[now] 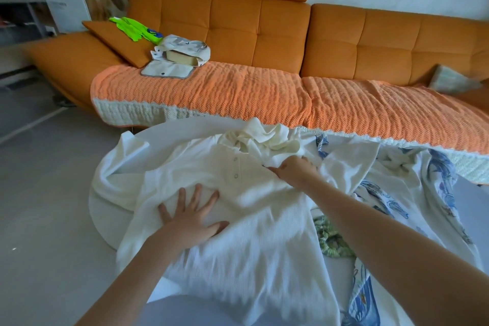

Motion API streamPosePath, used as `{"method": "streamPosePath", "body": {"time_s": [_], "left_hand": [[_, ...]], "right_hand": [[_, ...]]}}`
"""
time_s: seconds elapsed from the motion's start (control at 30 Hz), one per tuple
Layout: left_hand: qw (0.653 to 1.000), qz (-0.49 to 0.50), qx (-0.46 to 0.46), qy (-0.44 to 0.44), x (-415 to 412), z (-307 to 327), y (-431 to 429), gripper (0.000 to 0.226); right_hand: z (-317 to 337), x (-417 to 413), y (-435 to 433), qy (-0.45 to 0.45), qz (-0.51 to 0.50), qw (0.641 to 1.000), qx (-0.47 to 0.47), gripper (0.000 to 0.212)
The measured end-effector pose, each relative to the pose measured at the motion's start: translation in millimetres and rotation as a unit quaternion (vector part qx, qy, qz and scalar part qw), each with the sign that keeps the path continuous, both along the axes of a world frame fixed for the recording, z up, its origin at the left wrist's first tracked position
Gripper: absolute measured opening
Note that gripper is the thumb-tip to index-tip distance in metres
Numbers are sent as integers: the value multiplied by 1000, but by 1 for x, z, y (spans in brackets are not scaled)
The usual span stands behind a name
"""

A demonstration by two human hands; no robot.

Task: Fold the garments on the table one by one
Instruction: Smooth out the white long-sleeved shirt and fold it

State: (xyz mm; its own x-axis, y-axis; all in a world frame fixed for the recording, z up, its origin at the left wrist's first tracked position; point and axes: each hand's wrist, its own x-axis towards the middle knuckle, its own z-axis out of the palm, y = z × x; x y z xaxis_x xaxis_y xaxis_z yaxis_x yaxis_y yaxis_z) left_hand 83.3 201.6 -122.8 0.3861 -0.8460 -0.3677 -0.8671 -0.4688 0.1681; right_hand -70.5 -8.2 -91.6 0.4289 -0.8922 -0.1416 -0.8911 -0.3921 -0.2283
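A white waffle-knit polo shirt (246, 222) lies spread front-up across the round white table (158, 137), its buttons showing near the collar. My left hand (190, 217) lies flat with fingers spread on the shirt's left chest. Up at the shirt's right shoulder, my right hand (296, 169) grips a fold of the white cloth with curled fingers. A crumpled cream garment (267, 137) sits just behind the collar. A blue-and-white patterned garment (434, 193) and a green leaf-print piece (330, 238) lie to the right, partly under the shirt.
An orange sofa (264, 34) with an orange textured cover stands right behind the table. On its left seat sit a cloth bag holding a box (182, 57) and a neon green item (137, 30). Grey floor lies to the left.
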Motion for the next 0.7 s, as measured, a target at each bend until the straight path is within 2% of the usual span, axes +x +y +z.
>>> {"method": "streamPosePath", "body": {"time_s": [0.07,0.17,0.23,0.3,0.37,0.43,0.6,0.7], "left_hand": [[1000,6,1,9,1,-2,-3,74],[1000,10,9,20,3,-2,-10,75],[999,15,9,27,4,-3,-15,77],[999,16,8,32,6,-3,-19,78],[999,20,7,32,9,-3,-25,78],[999,29,7,32,12,-4,-34,77],[997,75,2,33,17,-4,-71,78],[995,93,-3,37,22,-3,-98,83]], "right_hand": [[-7,12,-1,-30,-13,998,47,67],[-11,27,-3,-62,20,992,111,51],[-12,34,-5,-55,33,996,68,24],[-9,36,-9,-74,17,996,-36,4],[-4,36,-21,-98,4,985,-139,17],[0,37,-39,-106,-12,974,-199,23],[9,55,-87,-118,-19,959,-258,21],[8,69,-109,-83,-19,965,-247,24]]}}
